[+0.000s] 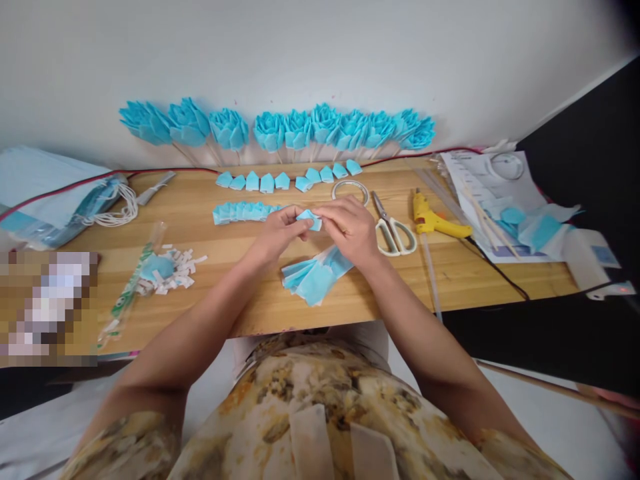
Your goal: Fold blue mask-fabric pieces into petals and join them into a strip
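A small folded blue petal [311, 219] is pinched between my two hands above the middle of the table. My left hand [283, 232] grips it from the left with thumb and fingers closed. From the right, my right hand [353, 228] pinches its other edge. Below my hands lies a fanned stack of blue fabric pieces [315, 280], partly hidden by my right wrist. Behind my left hand runs a row of overlapping blue petals [245, 213]. Farther back, several separate folded petals [267, 182] form a line.
Blue flowers on sticks [297, 130] lean along the wall. Right of my hands lie a tape roll [367, 193], scissors [395, 233] and a yellow glue gun [440, 224] with its cable. White scraps [183, 270] and a cord bundle [117, 208] lie left. Paper [465, 173] covers the right end.
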`<state>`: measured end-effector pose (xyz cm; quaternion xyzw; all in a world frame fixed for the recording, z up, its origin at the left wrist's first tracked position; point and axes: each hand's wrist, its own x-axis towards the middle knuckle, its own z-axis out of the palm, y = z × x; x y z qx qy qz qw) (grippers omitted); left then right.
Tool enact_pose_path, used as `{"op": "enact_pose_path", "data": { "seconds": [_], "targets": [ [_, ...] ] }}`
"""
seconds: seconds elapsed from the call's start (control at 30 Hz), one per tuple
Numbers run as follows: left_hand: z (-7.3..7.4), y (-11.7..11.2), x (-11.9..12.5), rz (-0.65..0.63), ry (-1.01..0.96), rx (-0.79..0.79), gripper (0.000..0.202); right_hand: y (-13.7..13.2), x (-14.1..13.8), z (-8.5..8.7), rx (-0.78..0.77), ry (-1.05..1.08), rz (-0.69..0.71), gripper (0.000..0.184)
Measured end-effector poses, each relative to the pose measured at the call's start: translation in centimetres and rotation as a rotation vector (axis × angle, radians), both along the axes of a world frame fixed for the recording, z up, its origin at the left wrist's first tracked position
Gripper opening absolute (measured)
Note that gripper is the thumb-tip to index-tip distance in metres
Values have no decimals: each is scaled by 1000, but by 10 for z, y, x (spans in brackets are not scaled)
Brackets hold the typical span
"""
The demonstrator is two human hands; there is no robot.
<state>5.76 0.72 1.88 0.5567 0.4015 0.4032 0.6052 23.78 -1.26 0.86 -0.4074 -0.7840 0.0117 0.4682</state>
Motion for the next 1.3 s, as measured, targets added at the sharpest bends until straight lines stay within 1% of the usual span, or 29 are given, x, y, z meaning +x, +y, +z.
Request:
{"op": "enact_pose_path", "data": {
  "seconds": [0.3, 0.47, 0.6, 0.73, 0.77, 0.83, 0.9, 0.97, 1.03, 1.07, 1.17, 1.3],
  "targets": [
    [1, -1, 0, 7, -29, 9, 18, 0, 1, -3, -54, -11, -2, 33],
    [2, -2, 0, -2, -39, 25, 25, 1, 2, -4, -97, 1, -10, 36],
    [0, -1, 0, -5, -51, 31, 30, 1, 1, -4, -93, 6, -10, 37],
    [-2, 0, 0, 13, -65, 16, 25, 0, -1, -3, -104, 31, 6, 35],
    [-2, 0, 1, 27, -62, 11, 23, -1, -2, -3, -127, 64, 5, 35],
    [-1, 0, 1, 50, -50, 3, 19, -1, -2, -2, -215, 193, -1, 35],
    [-1, 0, 1, 63, -46, -3, 18, 0, -1, -3, -369, 378, 13, 35],
    [0, 0, 1, 67, -45, -5, 18, 2, 1, -4, -562, 532, 65, 32],
    [1, 0, 0, 68, -34, -2, 18, 4, 2, -6, -713, 620, 125, 32],
    [1, 0, 0, 66, -25, 3, 18, 5, 2, -6, -759, 643, 151, 33],
    [1, 0, 0, 61, -4, 29, 18, 5, 0, -6, -801, 670, 208, 35],
    [1, 0, 1, 62, 10, 55, 18, 2, -3, 1, -823, 646, 209, 28]
  ]
}}
